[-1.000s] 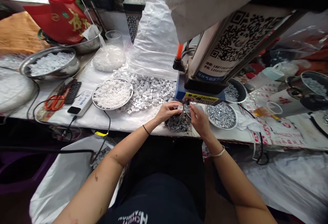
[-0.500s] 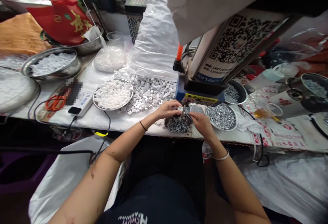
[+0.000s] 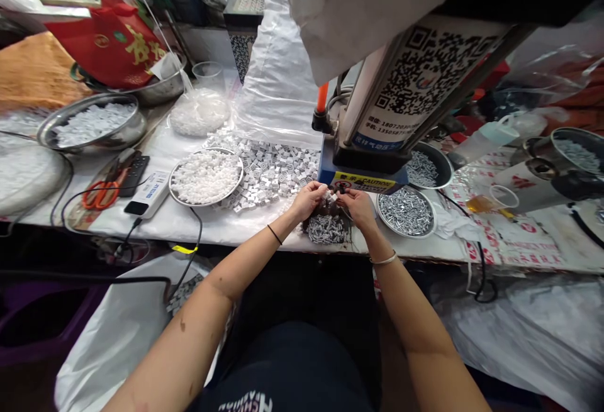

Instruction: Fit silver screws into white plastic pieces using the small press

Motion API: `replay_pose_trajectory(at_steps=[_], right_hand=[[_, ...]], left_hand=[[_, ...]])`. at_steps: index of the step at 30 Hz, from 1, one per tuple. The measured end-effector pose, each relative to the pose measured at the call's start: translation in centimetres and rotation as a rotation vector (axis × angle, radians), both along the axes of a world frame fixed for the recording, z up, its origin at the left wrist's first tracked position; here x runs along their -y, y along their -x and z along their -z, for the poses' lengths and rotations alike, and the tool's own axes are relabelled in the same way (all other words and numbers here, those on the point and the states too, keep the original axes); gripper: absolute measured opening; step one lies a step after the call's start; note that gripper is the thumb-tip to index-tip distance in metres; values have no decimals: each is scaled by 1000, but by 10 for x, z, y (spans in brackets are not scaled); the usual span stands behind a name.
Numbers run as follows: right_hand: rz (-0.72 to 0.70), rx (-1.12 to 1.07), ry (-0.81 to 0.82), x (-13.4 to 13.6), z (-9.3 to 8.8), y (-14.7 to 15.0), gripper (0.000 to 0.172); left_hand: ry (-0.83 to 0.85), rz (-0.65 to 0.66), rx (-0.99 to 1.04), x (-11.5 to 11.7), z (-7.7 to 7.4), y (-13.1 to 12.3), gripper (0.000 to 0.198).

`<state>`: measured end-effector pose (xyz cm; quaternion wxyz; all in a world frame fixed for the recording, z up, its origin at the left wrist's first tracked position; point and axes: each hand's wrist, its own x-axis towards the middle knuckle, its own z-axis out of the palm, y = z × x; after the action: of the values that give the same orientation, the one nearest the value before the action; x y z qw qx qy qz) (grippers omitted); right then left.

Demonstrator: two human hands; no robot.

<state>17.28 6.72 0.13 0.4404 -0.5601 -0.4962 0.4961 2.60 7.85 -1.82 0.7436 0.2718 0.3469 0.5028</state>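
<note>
My left hand (image 3: 309, 200) is closed, thumb and fingers pinching a small white plastic block (image 3: 329, 197) under the head of the press (image 3: 361, 179). Right beside it, my right hand (image 3: 357, 207) is closed too, its fingertips meeting near the block; what they hold is too small and covered to make out. Just below both hands lies a heap of small metal pins (image 3: 326, 229) at the table's front edge. Behind my left hand, many grey-white blocks (image 3: 271, 173) are spread loose on the table.
A bowl of white plastic parts (image 3: 206, 176) stands to the left, near a white power strip (image 3: 150, 195) and orange scissors (image 3: 100, 194). Right of the press are a bowl of metal pins (image 3: 406, 212) and a dark pan (image 3: 429, 167). Cables hang over the front edge.
My right hand has moved slightly left and up, closer to my left hand. The grey strip-like thing seen at its fingers before is now hidden. The camera view has shifted slightly.
</note>
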Motion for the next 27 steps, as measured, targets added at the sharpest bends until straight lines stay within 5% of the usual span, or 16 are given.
replay_pose_trajectory(at_steps=[6, 13, 18, 27], right_hand=[[-22, 124, -109, 9, -10, -1, 30], [5, -195, 163, 1, -7, -1, 28], [157, -351, 184, 4, -14, 4, 30], [171, -267, 138, 0, -13, 3, 28]], left_hand=[[-61, -43, -83, 15, -4, 5, 33], [-63, -62, -172, 15, -9, 0, 33], [-111, -77, -210, 17, -9, 2, 35], [-106, -43, -167, 10, 1, 3, 37]])
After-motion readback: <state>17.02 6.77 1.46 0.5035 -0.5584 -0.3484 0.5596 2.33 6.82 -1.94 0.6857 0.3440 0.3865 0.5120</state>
